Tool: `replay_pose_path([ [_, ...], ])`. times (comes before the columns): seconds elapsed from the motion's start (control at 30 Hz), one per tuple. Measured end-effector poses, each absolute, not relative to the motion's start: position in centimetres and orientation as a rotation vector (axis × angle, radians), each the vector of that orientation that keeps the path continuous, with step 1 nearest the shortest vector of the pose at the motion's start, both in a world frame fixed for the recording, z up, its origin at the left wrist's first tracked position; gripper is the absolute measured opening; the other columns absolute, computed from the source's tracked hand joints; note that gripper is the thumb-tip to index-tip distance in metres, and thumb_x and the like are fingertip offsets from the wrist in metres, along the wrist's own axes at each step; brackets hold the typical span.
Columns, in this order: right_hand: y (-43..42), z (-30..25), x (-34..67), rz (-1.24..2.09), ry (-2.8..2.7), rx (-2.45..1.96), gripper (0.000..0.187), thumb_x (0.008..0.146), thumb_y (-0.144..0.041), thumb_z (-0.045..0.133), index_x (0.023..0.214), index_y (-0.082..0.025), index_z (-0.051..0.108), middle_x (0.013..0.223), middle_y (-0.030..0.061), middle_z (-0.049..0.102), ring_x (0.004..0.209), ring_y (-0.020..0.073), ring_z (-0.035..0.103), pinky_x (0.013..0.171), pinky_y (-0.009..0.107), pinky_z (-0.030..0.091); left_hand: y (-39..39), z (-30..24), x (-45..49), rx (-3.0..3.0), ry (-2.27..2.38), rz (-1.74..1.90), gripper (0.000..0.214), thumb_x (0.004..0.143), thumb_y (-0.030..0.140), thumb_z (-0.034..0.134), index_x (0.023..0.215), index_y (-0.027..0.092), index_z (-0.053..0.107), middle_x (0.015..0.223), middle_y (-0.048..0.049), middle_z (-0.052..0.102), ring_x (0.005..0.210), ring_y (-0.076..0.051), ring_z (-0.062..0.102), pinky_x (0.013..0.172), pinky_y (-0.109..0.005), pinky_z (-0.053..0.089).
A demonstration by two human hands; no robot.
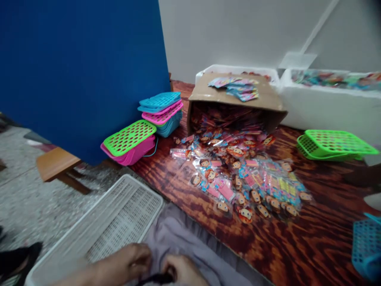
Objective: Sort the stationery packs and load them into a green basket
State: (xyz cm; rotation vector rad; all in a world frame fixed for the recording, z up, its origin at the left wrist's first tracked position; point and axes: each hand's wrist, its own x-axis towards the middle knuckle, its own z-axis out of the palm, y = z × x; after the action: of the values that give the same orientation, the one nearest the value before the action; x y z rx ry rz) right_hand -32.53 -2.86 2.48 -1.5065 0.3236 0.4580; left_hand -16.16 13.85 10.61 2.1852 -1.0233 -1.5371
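At the bottom of the view, my left hand is held low over grey-purple cloth, its fingers curled in. What it holds, if anything, is hidden. Close by on the right, my right hand has its fingers closed on a dark, narrow thing, too blurred to name. A white plastic basket lies beside my left arm. On the wood-patterned table ahead, several small clear packets with cartoon heads and pink or blue parts are heaped. They spill from a cardboard box lying on its side.
Blue and pink baskets and a green-topped stack stand at the left, near a blue panel. Green baskets and a blue basket are at the right. White foam boxes line the back. A wooden stool stands left.
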Motion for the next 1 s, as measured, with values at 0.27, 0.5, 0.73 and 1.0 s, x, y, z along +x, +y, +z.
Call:
replay_pose_path([
  [0.27,-2.0,1.1,-33.4,0.428,0.364,-1.367,0.037,0.052,-0.036,0.068,0.085,-0.026,0.053,0.066,-0.0074,0.05,0.062,0.0131,0.044,0.056,0.026,0.029,13.5,8.3,-19.5,1.722,-0.591,-1.776,0.029,0.069,0.032,0.071,0.088,0.016,0.056,0.076,0.0034,0.052,0.073,-0.014,0.046,0.066,-0.024,0.036],
  [0.5,-2.3,1.9,-33.5,0.439,0.397,-1.442,0.039,0.053,-0.033,0.068,0.09,-0.023,0.058,0.063,-0.0081,0.048,0.057,0.0115,0.041,0.055,0.026,0.025,14.0,6.4,-19.2,1.746,-0.59,-1.703,0.035,0.062,0.032,0.077,0.082,0.018,0.052,0.072,0.0065,0.047,0.067,-0.01,0.04,0.058,-0.021,0.028],
  [0.73,-2.3,3.0,-33.4,0.438,0.377,-1.551,0.033,0.057,-0.033,0.071,0.087,-0.021,0.069,0.072,-0.0034,0.051,0.064,0.0142,0.042,0.057,0.027,0.026,16.0,6.0,-17.6,1.608,-0.514,-1.909,0.037,0.056,0.03,0.077,0.079,0.019,0.051,0.068,0.0082,0.048,0.065,-0.01,0.04,0.058,-0.021,0.03],
  [1.0,-2.3,1.1,-33.7,0.404,0.392,-1.504,0.037,0.059,-0.04,0.07,0.091,-0.022,0.073,0.075,-0.0012,0.055,0.065,0.0147,0.043,0.057,0.028,0.026,16.8,7.5,-19.1,1.638,-0.336,-1.635,0.031,0.063,0.027,0.073,0.088,0.015,0.059,0.076,0.0048,0.057,0.071,-0.012,0.047,0.062,-0.022,0.033],
])
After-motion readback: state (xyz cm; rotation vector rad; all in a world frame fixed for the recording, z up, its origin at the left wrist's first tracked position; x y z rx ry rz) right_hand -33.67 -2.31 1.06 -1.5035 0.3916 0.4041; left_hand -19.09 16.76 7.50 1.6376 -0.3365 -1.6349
